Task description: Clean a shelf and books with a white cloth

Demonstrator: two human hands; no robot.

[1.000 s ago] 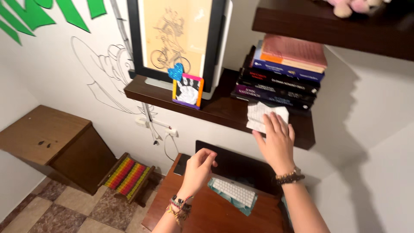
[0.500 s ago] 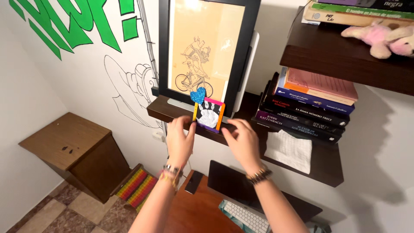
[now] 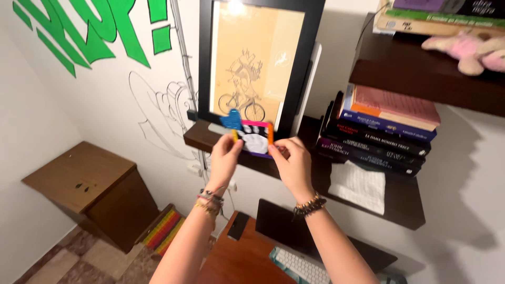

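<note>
One view only: head cam, worn by the person, standing close to the wall. Faces fwd and slightly down, at about the height of the dark lower shelf [image 3: 294, 168]. Both forearms run up from the bottom edge to mid-frame. Upper shelf [image 3: 421, 79] cuts the top-right corner; table [image 3: 236, 263] and floor sit far below at the bottom edge. No 2nd view, so no shared area.

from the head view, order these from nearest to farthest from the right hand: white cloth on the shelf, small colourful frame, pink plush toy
1. small colourful frame: held at its right edge by the right hand.
2. white cloth: on the lower shelf, to the hand's right.
3. pink plush toy: on the upper shelf, far up and right.
</note>
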